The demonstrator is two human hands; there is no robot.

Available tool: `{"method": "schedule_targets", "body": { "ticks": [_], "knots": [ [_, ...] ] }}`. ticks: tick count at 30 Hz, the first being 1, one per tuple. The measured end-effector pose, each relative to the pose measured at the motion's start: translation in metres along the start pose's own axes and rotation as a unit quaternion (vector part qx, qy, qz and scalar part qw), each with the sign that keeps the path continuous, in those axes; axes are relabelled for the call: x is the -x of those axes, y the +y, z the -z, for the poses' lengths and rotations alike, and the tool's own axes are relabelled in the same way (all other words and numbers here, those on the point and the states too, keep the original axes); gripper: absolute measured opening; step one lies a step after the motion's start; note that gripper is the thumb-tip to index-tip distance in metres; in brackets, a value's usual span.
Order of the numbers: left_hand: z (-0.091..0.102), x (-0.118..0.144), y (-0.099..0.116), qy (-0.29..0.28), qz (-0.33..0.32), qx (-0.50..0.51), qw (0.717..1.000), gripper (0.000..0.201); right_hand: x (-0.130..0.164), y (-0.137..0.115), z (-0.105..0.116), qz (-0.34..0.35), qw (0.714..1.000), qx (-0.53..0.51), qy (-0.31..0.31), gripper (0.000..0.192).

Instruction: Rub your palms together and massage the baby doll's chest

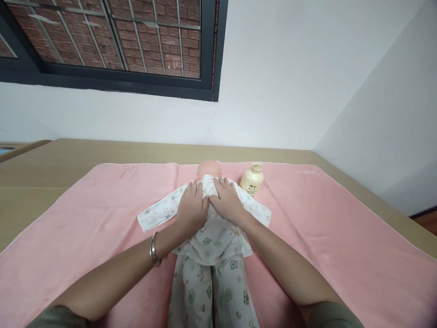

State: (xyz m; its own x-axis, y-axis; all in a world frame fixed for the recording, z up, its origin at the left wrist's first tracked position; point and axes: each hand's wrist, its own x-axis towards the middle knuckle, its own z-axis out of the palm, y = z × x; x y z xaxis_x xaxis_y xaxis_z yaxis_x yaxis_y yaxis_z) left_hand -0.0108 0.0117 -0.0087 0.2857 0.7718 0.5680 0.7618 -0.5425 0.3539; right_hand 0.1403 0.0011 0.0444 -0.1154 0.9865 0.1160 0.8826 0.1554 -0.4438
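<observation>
A baby doll lies on a pink blanket, dressed in a white printed top (215, 243) and matching trousers (227, 287). Its bald head (209, 169) points away from me, and no facial features show. Both sleeves spread out to the sides. My left hand (192, 207) rests flat on the left of the doll's upper body, fingers stretched forward. On the right side lies my right hand (227, 200), also flat, with its thumb close to the left one. A silver bangle (154, 249) circles my left wrist. Neither hand grips anything.
A cream pump bottle (251, 179) stands beside the doll's right-hand sleeve. Under everything, the pink blanket (112, 218) covers much of a wooden surface (136, 152). Behind rise a white wall (273, 82) and a dark-framed window (136, 84) with bars.
</observation>
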Motion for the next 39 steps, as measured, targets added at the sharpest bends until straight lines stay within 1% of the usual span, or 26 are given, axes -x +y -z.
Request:
{"method": "schedule_targets", "body": {
  "ticks": [3,5,8,11,13,17,20,22,25,28,30,32,34,36,38,39],
  "knots": [
    [0.0,0.002,0.003,0.0,0.013,-0.018,1.0,0.056,-0.002,-0.002,0.0,-0.019,1.0,-0.006,0.005,0.062],
    [-0.001,-0.001,0.002,-0.007,0.016,-0.023,1.0,0.056,0.0,-0.007,-0.002,-0.032,0.999,0.006,0.022,0.059],
    [0.001,-0.012,-0.003,-0.042,0.032,-0.015,0.999,0.055,0.006,-0.015,-0.005,-0.039,0.998,0.03,0.038,0.058],
    [0.004,-0.019,-0.007,-0.078,0.064,-0.004,0.995,0.057,0.011,-0.02,-0.007,-0.038,0.998,0.035,0.035,0.058],
    [0.005,-0.018,-0.005,-0.078,0.063,-0.005,0.995,0.058,0.01,-0.018,-0.006,-0.036,0.998,0.031,0.036,0.058],
    [0.006,-0.007,0.005,-0.055,0.035,-0.004,0.998,0.061,0.0,-0.008,0.0,-0.028,0.998,0.022,0.045,0.052],
    [0.007,-0.005,0.006,-0.064,0.049,0.02,0.997,0.065,-0.008,0.001,0.005,-0.016,0.998,0.026,0.059,0.047],
    [0.008,-0.012,0.001,-0.079,0.083,0.043,0.993,0.064,-0.009,0.002,0.006,-0.022,0.998,0.037,0.056,0.049],
    [0.013,-0.03,-0.012,-0.098,0.138,0.087,0.982,0.057,0.0,-0.007,0.004,-0.037,0.996,0.071,0.037,0.055],
    [0.018,-0.047,-0.023,-0.132,0.151,0.136,0.97,0.051,0.016,-0.022,-0.002,-0.015,0.994,0.104,0.029,0.061],
    [0.018,-0.049,-0.025,-0.141,0.14,0.14,0.97,0.049,0.023,-0.028,-0.004,0.006,0.993,0.115,0.026,0.063],
    [0.015,-0.042,-0.021,-0.121,0.116,0.104,0.98,0.05,0.022,-0.026,-0.003,0.015,0.994,0.109,0.021,0.062],
    [0.01,-0.028,-0.012,-0.087,0.076,0.05,0.992,0.053,0.013,-0.016,0.001,0.004,0.996,0.091,0.015,0.06],
    [0.004,-0.013,-0.003,-0.058,0.029,0.013,0.998,0.055,-0.001,-0.001,0.008,-0.016,0.998,0.067,0.008,0.058],
    [0.0,-0.003,0.003,-0.045,0.003,0.006,0.999,0.056,-0.013,0.012,0.013,-0.019,0.999,0.044,0.001,0.056],
    [-0.002,-0.001,0.004,-0.043,0.004,0.011,0.999,0.055,-0.017,0.016,0.014,-0.016,0.999,0.037,-0.001,0.055]
  ]
}}
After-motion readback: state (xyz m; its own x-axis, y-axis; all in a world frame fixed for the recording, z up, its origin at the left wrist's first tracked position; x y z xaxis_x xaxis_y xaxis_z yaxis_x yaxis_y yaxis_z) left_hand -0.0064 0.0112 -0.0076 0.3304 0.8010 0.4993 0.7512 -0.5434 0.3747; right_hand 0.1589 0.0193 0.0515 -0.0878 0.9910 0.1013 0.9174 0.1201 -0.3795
